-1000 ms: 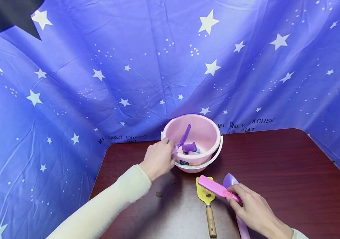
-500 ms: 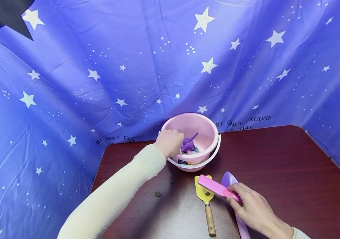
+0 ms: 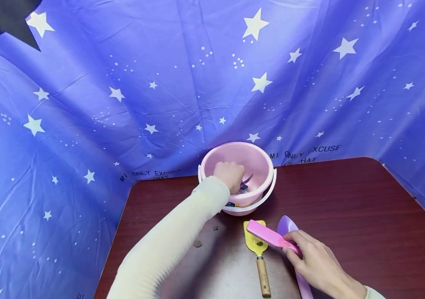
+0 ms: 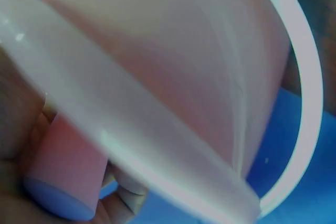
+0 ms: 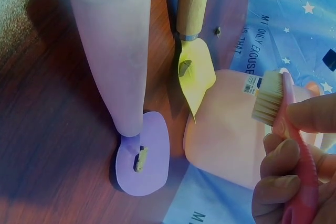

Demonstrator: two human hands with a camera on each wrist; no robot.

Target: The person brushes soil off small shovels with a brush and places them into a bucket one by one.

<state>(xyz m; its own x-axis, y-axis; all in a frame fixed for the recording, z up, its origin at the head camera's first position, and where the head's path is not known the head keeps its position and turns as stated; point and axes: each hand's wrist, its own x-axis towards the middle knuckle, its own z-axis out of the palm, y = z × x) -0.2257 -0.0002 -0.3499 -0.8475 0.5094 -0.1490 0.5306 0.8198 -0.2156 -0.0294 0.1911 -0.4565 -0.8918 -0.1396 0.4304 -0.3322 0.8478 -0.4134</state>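
My left hand (image 3: pixel 231 175) is down inside the pink bucket (image 3: pixel 259 160). It holds a purple tool (image 3: pixel 248 178). In the left wrist view its fingers curl round a thick pinkish handle (image 4: pixel 68 163) behind the bucket's rim (image 4: pixel 105 87); the tool's working end is mostly hidden. My right hand (image 3: pixel 318 257) pinches a pink brush (image 3: pixel 266 233) by its handle, bristles (image 5: pixel 270 98) showing. The brush overlaps a yellow-bladed shovel (image 3: pixel 251 243) with a wooden handle in the head view. A purple shovel (image 3: pixel 286 225) with a lilac handle lies beside it. Small brown bits sit on both blades.
Two brown bits (image 3: pixel 197 243) lie on the dark wooden table (image 3: pixel 347 207), left of the yellow shovel. A white carrying handle (image 3: pixel 268 195) hangs round the bucket's front. Star-printed blue cloth (image 3: pixel 182 83) surrounds the table's back and sides.
My left hand has moved from the bucket's left rim to the right and down inside, taking the purple tool along. The right hand and brush have hardly moved.
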